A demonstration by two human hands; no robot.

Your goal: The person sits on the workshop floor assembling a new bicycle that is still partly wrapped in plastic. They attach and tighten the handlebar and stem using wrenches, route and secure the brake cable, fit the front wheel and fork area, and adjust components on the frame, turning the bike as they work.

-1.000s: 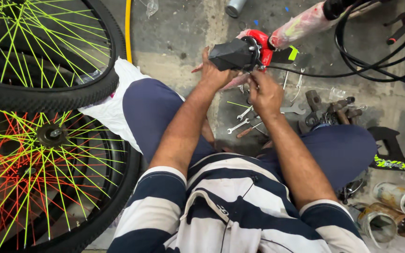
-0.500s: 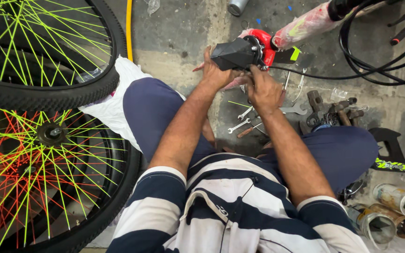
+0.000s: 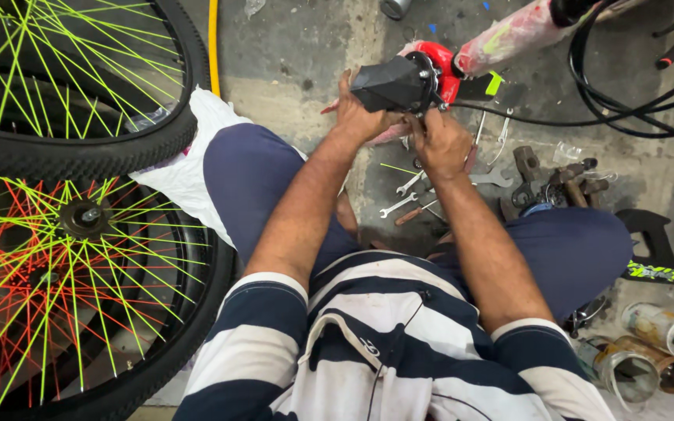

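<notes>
I sit on the floor over a red bicycle frame (image 3: 501, 35) wrapped in plastic film. A black plastic cover (image 3: 390, 84) sits at the end of the frame, against a red part (image 3: 445, 64). My left hand (image 3: 359, 117) grips the black cover from below and the left. My right hand (image 3: 440, 142) is just under the cover's right end, fingers closed on something small that I cannot make out. A black cable (image 3: 532, 118) runs right from that spot.
Two bicycle wheels with neon spokes (image 3: 64, 78) (image 3: 79, 304) lie at my left, over a white plastic bag (image 3: 189, 171). Spanners (image 3: 401, 204), hammers (image 3: 563, 175) and loose tools lie ahead on the concrete. Dirty jars (image 3: 649, 351) stand at the right, black cables (image 3: 633, 101) above.
Both hands stay at the black cover. My right hand has shifted slightly up toward the cover's underside, and the view has tilted a little.
</notes>
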